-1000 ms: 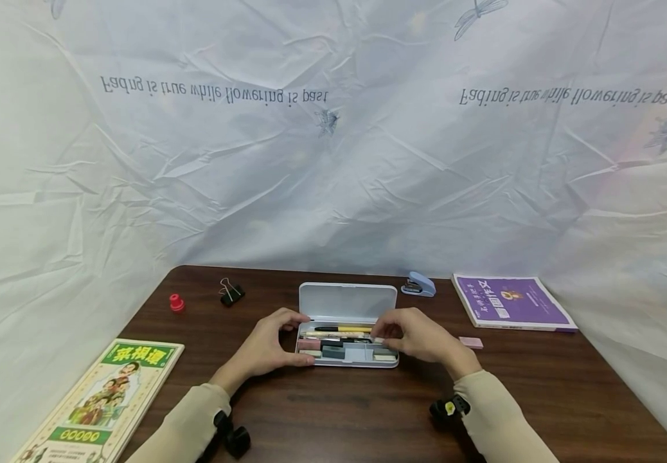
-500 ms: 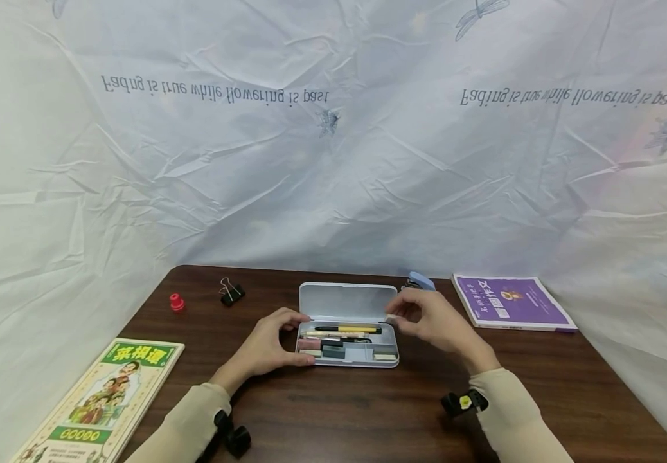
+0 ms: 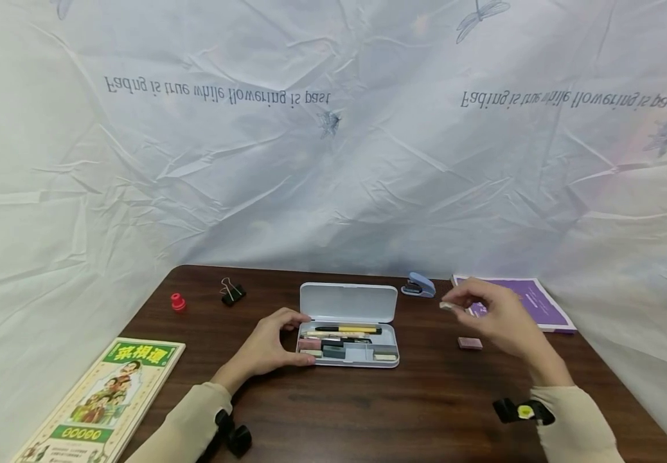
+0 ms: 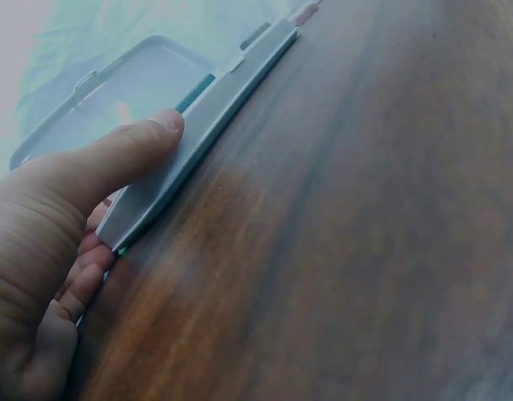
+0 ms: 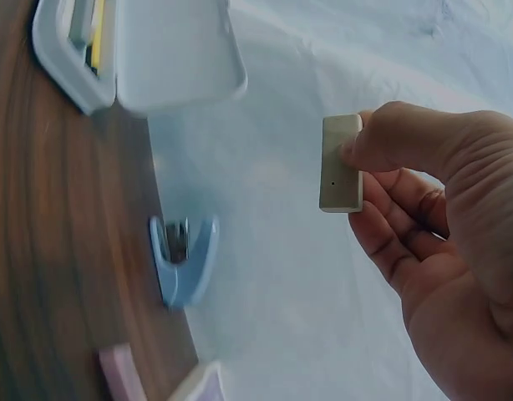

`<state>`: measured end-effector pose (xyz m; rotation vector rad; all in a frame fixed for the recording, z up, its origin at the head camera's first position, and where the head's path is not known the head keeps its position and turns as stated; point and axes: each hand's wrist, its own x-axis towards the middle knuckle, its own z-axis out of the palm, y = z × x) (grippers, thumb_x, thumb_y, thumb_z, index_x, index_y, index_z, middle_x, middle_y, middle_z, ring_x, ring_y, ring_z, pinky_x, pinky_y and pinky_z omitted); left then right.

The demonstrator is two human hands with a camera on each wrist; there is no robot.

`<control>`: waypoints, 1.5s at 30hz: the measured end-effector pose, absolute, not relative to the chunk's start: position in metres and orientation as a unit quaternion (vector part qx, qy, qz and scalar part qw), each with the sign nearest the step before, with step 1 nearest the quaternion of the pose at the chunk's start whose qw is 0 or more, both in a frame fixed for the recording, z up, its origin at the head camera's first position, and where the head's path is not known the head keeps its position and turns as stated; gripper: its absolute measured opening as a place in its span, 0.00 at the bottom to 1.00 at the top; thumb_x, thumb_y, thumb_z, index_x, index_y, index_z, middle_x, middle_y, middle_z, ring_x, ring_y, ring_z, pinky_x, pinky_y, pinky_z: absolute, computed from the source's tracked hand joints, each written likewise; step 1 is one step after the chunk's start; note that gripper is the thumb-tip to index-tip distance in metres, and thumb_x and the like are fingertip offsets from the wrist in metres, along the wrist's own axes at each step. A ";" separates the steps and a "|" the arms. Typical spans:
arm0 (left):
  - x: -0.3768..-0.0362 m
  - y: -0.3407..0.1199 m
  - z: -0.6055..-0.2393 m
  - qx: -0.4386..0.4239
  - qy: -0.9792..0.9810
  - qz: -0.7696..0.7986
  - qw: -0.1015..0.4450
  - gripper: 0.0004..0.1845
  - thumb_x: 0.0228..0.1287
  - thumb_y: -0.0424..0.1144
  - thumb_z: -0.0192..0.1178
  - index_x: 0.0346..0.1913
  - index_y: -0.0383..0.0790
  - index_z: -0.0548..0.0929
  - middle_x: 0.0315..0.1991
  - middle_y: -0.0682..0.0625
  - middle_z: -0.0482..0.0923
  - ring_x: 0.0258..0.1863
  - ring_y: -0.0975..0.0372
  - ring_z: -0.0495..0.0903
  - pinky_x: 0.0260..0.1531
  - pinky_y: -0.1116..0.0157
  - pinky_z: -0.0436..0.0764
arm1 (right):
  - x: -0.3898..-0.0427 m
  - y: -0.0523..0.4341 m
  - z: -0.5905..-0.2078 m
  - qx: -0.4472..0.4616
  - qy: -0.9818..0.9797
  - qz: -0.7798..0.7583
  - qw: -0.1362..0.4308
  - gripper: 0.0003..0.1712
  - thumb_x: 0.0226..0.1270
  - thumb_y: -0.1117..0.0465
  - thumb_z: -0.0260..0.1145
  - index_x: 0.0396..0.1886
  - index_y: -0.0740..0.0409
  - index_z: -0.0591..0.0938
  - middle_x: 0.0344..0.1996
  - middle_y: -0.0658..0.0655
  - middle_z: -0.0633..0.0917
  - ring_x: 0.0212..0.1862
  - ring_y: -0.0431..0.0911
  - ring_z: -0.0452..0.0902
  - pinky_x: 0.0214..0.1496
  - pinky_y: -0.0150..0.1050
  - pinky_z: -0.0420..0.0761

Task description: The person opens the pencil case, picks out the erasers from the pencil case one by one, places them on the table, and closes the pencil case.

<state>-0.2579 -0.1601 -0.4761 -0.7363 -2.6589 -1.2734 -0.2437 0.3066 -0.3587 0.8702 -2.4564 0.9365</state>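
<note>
A white pencil case (image 3: 347,363) lies open at the middle of the brown table (image 3: 414,411), holding a yellow pen (image 3: 347,329) and several erasers. My left hand (image 3: 264,346) grips the case's left end, its thumb on the front wall (image 4: 148,150). My right hand (image 3: 492,315) is raised above the table to the right of the case and pinches a small cream eraser (image 5: 340,163), which also shows at the fingertips as a small eraser (image 3: 446,307). The open lid (image 5: 177,50) and tray show at the top left of the right wrist view.
A pink eraser (image 3: 470,343) lies on the table under my right hand. A blue stapler (image 3: 418,285) and purple book (image 3: 533,302) sit behind. At left are a black binder clip (image 3: 232,294), a red cap (image 3: 177,301) and a green-titled book (image 3: 102,405).
My right hand has lifted out of the case with a small eraser and swung right, past the stapler, toward the purple book. The left hand has stayed on the case.
</note>
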 end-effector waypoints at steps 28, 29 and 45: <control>-0.259 -0.160 -0.478 -0.246 -0.875 -0.414 0.054 0.42 0.53 0.63 0.87 0.69 0.51 0.86 0.62 0.57 0.83 0.61 0.60 0.82 0.66 0.52 0.83 | -0.217 0.369 -0.440 0.289 -0.905 0.270 0.158 0.26 0.56 0.74 0.87 0.38 0.35 0.91 0.38 0.39 0.90 0.40 0.34 0.83 0.43 0.25 0.80; -0.259 -0.160 -0.478 -0.246 -0.875 -0.414 0.054 0.42 0.53 0.64 0.88 0.69 0.51 0.86 0.62 0.57 0.83 0.60 0.60 0.82 0.65 0.52 0.83 | -0.217 0.368 -0.441 0.292 -0.904 0.273 0.152 0.26 0.56 0.74 0.87 0.38 0.36 0.91 0.38 0.39 0.89 0.39 0.34 0.83 0.42 0.26 0.81; -0.258 -0.160 -0.476 -0.245 -0.872 -0.419 0.054 0.43 0.52 0.61 0.88 0.69 0.49 0.86 0.62 0.55 0.84 0.60 0.59 0.83 0.66 0.52 0.83 | -0.217 0.367 -0.437 0.299 -0.911 0.251 0.136 0.24 0.57 0.71 0.87 0.37 0.33 0.91 0.38 0.35 0.88 0.42 0.32 0.83 0.45 0.25 0.79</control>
